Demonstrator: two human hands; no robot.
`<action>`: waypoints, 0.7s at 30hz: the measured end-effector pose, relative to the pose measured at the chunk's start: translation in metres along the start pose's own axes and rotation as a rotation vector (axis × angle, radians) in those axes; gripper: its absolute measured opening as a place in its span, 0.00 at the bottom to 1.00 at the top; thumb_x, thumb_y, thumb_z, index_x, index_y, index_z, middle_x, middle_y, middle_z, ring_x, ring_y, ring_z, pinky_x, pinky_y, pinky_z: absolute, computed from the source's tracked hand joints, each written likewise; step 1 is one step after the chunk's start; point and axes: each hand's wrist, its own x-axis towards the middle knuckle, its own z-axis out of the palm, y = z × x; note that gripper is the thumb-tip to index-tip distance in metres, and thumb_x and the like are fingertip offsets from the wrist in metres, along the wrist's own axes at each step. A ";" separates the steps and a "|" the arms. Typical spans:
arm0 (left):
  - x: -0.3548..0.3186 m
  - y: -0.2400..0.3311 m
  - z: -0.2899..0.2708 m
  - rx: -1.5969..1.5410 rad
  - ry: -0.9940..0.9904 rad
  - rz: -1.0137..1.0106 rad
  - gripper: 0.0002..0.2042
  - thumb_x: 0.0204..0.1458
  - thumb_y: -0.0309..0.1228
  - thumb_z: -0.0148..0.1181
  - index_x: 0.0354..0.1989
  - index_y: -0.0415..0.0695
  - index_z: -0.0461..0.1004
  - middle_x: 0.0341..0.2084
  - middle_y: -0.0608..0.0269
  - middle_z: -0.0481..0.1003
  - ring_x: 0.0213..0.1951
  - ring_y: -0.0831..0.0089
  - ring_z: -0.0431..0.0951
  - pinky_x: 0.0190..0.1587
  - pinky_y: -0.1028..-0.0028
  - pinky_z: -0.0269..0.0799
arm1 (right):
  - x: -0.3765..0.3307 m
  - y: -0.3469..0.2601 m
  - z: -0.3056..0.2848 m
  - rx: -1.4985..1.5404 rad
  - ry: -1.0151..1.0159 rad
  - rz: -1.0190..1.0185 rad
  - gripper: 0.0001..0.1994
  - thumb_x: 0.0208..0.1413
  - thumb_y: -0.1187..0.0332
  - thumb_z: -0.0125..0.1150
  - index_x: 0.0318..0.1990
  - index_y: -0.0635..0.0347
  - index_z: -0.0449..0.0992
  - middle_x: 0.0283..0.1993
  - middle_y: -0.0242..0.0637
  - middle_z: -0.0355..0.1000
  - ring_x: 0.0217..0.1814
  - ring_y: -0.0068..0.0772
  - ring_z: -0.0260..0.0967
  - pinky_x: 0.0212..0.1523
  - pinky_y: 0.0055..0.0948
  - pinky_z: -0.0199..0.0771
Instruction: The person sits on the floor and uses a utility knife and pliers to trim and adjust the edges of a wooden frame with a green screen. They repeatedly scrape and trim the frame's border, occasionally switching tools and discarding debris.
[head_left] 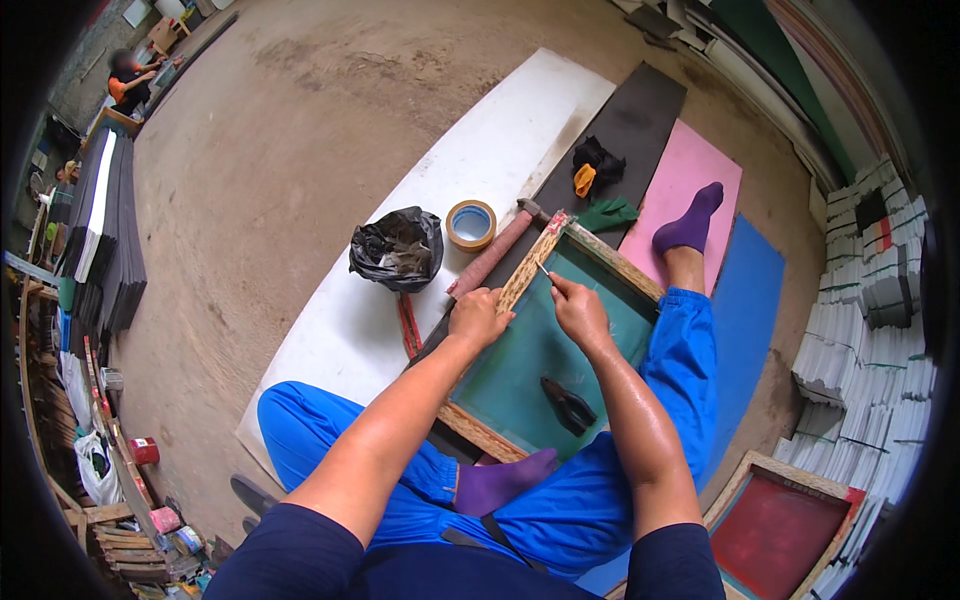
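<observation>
A wooden frame (480,432) with green mesh (505,355) stretched across it lies tilted between my legs. My left hand (480,317) is closed around its left rail. In my closed right hand (581,310) is a thin metal tool (543,268), like a screwdriver; its handle is mostly hidden by the fingers. The tool's tip meets the inner edge of that same rail, a little beyond my left hand. Pliers (568,405) with dark handles rest on the mesh near my folded leg. Left of the frame lies a hammer (492,256) with a reddish wrapped handle.
A tape roll (455,240) and a black bag-lined container (368,255) stand on the white board (330,330). Dark cloth (600,160) lies beyond the frame. Another frame with red mesh (780,530) leans at lower right by stacked white sheets (850,340). A person (130,85) sits far left.
</observation>
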 end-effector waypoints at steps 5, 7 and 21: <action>0.001 0.001 -0.004 0.018 -0.027 -0.008 0.20 0.50 0.45 0.71 0.45 0.44 0.80 0.39 0.54 0.79 0.46 0.53 0.81 0.50 0.56 0.78 | -0.008 -0.023 -0.015 -0.108 -0.040 0.018 0.18 0.65 0.59 0.55 0.61 0.40 0.78 0.44 0.50 0.81 0.46 0.58 0.79 0.48 0.54 0.78; 0.001 0.001 -0.003 0.017 -0.023 -0.010 0.20 0.50 0.45 0.71 0.45 0.44 0.80 0.39 0.55 0.79 0.45 0.53 0.81 0.50 0.56 0.78 | -0.008 -0.025 -0.015 -0.148 -0.048 0.021 0.18 0.65 0.59 0.54 0.61 0.40 0.78 0.43 0.50 0.81 0.46 0.57 0.79 0.48 0.53 0.78; 0.004 -0.004 0.010 0.003 0.053 0.058 0.19 0.47 0.42 0.74 0.41 0.42 0.80 0.31 0.52 0.79 0.39 0.51 0.81 0.45 0.55 0.76 | -0.005 -0.055 0.000 -0.278 -0.177 0.164 0.26 0.62 0.67 0.53 0.69 0.44 0.68 0.43 0.57 0.81 0.47 0.58 0.81 0.48 0.55 0.80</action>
